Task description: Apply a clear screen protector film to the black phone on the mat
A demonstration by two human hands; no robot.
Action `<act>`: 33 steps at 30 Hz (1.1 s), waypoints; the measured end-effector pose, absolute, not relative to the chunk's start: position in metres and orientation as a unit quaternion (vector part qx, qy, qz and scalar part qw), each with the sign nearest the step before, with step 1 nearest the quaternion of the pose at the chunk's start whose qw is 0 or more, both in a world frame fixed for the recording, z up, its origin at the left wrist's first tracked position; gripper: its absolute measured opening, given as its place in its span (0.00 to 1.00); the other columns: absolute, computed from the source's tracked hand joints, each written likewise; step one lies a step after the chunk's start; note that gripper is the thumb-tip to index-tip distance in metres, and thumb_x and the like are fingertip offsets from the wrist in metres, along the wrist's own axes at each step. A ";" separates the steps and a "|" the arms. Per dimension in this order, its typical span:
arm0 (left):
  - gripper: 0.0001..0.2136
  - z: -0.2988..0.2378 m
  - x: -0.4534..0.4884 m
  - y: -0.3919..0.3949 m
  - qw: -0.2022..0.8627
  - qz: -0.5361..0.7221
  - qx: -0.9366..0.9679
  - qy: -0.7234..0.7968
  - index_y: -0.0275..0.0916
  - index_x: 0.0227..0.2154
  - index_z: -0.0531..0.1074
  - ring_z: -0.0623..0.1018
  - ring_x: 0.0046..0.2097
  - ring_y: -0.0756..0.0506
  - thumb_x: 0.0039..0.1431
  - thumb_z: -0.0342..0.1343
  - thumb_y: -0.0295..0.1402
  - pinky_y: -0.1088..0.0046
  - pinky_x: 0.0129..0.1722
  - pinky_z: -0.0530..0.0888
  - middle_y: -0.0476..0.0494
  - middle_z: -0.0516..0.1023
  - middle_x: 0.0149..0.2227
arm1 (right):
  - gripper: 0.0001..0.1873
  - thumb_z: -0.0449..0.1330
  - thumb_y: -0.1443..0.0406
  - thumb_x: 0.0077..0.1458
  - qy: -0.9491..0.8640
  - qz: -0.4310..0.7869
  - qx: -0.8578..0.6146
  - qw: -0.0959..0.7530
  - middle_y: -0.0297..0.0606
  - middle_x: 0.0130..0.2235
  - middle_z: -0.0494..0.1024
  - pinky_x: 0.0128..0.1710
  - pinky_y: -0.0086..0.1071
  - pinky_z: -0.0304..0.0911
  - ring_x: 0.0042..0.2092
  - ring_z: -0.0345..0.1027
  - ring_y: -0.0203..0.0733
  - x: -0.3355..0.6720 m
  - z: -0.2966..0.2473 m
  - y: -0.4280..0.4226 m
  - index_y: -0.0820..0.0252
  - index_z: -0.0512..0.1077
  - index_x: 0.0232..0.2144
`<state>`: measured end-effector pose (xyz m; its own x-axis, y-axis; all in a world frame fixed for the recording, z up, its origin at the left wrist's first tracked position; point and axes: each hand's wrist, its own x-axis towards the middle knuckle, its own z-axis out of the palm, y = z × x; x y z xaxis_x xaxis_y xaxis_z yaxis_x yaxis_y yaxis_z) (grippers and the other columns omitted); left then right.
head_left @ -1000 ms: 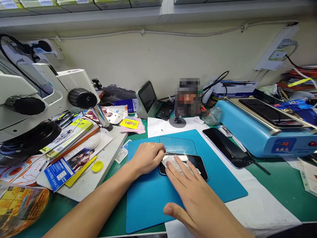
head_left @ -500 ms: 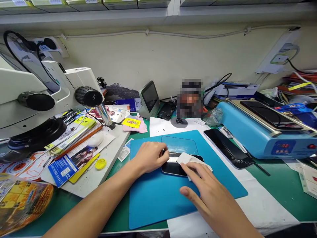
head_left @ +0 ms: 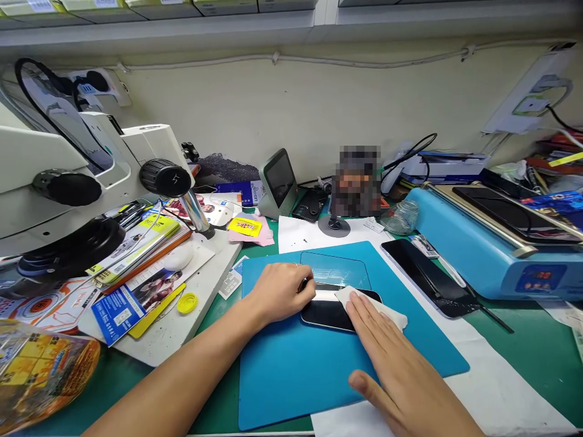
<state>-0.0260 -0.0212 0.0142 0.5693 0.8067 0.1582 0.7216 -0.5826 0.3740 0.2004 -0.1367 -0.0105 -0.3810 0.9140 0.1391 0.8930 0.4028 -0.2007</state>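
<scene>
Nearest, the right hand (head_left: pixel 392 358) lies flat, its fingers stretched out and side by side, thumb spread well away, pressing a white cloth (head_left: pixel 392 315) rather than pinching it. Half a second ago those fingers were bent and gathered near the cloth; now they are laid straight along it. The cloth has also shifted rightward, covering the phone's right end and overhanging onto the mat, so the left part of the glass shows bare. That suggests a wiping stroke reaching the right edge.

The phone (head_left: pixel 322 312) lies face up on the blue mat (head_left: pixel 291 376), its long axis running left to right, the right end slightly nearer the person. Which end is its top I cannot tell. At its left end, the left hand (head_left: pixel 280 294) stays put, fingers curled inward; whether they pinch the phone's edge is hidden.

Just beyond the phone, a clear sheet (head_left: pixel 337 267) with a dark outline lies on the mat, its long side roughly parallel to the phone.
</scene>
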 end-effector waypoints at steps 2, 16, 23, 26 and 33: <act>0.09 0.013 -0.026 -0.021 0.136 0.158 0.876 0.435 0.42 0.34 0.76 0.80 0.34 0.44 0.66 0.50 0.31 0.73 0.28 0.61 0.47 0.81 0.32 | 0.44 0.49 0.44 0.65 -0.818 0.064 -0.561 0.106 0.42 0.72 0.47 0.65 0.54 0.57 0.70 0.47 0.58 0.202 -0.007 -0.129 0.56 0.39 0.73; 0.10 0.012 -0.026 -0.021 0.147 0.161 0.873 0.436 0.41 0.32 0.74 0.78 0.32 0.45 0.67 0.49 0.31 0.72 0.27 0.58 0.48 0.81 0.31 | 0.41 0.48 0.46 0.66 -0.785 0.054 -0.606 0.114 0.41 0.72 0.50 0.60 0.53 0.65 0.69 0.51 0.57 0.207 -0.015 -0.146 0.56 0.43 0.72; 0.10 0.015 -0.026 -0.022 0.151 0.160 0.872 0.437 0.42 0.31 0.74 0.78 0.31 0.45 0.67 0.50 0.31 0.72 0.27 0.57 0.49 0.81 0.31 | 0.44 0.48 0.42 0.64 -0.802 -0.032 -0.587 0.106 0.44 0.72 0.50 0.60 0.66 0.59 0.71 0.41 0.66 0.205 -0.012 -0.143 0.58 0.47 0.72; 0.10 0.015 -0.027 -0.022 0.150 0.159 0.872 0.438 0.41 0.31 0.73 0.77 0.31 0.45 0.66 0.50 0.30 0.72 0.27 0.58 0.49 0.80 0.30 | 0.40 0.50 0.42 0.63 -0.803 -0.054 -0.581 0.119 0.47 0.69 0.60 0.56 0.62 0.67 0.68 0.54 0.67 0.206 -0.012 -0.149 0.58 0.59 0.68; 0.10 0.015 -0.026 -0.023 0.150 0.158 0.872 0.438 0.42 0.33 0.75 0.78 0.32 0.44 0.67 0.49 0.30 0.72 0.27 0.59 0.48 0.81 0.31 | 0.31 0.50 0.45 0.65 -0.788 -0.039 -0.587 0.179 0.47 0.56 0.77 0.46 0.47 0.75 0.55 0.73 0.56 0.210 -0.008 -0.151 0.55 0.72 0.60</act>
